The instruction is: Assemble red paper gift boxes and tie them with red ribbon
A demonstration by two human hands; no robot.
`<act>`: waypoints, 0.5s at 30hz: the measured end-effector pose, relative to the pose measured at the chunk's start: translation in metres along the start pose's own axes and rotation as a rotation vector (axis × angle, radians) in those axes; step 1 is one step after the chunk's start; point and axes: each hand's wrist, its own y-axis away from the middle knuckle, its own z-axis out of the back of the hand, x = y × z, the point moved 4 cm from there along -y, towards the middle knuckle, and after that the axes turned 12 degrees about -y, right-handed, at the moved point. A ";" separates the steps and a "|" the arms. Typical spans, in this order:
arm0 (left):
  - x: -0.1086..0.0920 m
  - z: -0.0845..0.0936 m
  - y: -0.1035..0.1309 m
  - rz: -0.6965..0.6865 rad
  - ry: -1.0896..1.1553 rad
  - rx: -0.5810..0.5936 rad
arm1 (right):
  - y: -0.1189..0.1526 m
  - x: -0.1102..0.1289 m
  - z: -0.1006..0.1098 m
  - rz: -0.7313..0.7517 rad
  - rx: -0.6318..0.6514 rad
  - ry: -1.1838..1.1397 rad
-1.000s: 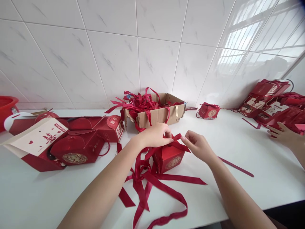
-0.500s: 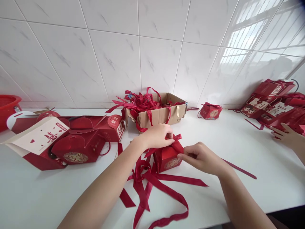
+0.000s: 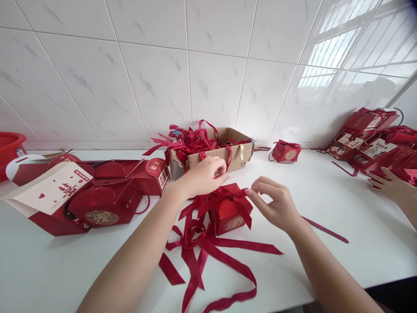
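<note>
A small red gift box [image 3: 228,219] with a gold round emblem stands on the white table. A red ribbon bow [image 3: 230,196] lies tied across its top, one tail hanging over the front. Thumb and index finger of my right hand [image 3: 275,204] close on the bow's right end. My left hand [image 3: 206,174] is raised just behind and left of the bow, fingers loosely curled, thumb apart, nothing visible in it. Loose red ribbons [image 3: 195,243] are tangled in front and left of the box.
Behind stands a cardboard box [image 3: 218,160] heaped with ribbons. Several red boxes [image 3: 104,204] lie at left near a red basket [image 3: 9,150]. One finished-looking red box [image 3: 286,152] sits at back right, beside a pile of boxes [image 3: 361,139] touched by another person's hand [image 3: 391,184].
My left hand has lifted off the box top and moved up and left, leaving the bow in full view. My right hand has risen slightly at the bow's right side.
</note>
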 end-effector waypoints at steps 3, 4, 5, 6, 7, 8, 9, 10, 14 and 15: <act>0.010 0.013 0.013 0.169 -0.062 0.185 | -0.022 -0.006 0.003 -0.175 0.116 0.069; 0.012 0.013 0.018 0.216 -0.083 0.295 | -0.029 -0.008 0.001 -0.228 0.204 0.100; 0.013 0.011 0.021 0.253 -0.108 0.410 | -0.035 -0.010 -0.003 -0.277 0.301 0.137; 0.014 0.009 0.024 0.276 -0.140 0.514 | -0.041 -0.012 -0.008 -0.321 0.393 0.178; 0.013 0.006 0.026 0.286 -0.174 0.601 | -0.045 -0.014 -0.013 -0.365 0.472 0.221; 0.011 0.003 0.027 0.281 -0.205 0.670 | -0.049 -0.016 -0.018 -0.407 0.528 0.262; 0.009 -0.001 0.026 0.261 -0.227 0.720 | -0.052 -0.018 -0.023 -0.440 0.562 0.300; 0.006 -0.003 0.025 0.228 -0.240 0.754 | -0.055 -0.019 -0.027 -0.452 0.575 0.332; -0.005 -0.006 0.025 0.118 -0.227 0.774 | -0.059 -0.018 -0.043 -0.320 0.583 0.341; -0.007 -0.005 0.027 0.124 -0.222 0.769 | -0.058 -0.018 -0.046 -0.284 0.591 0.326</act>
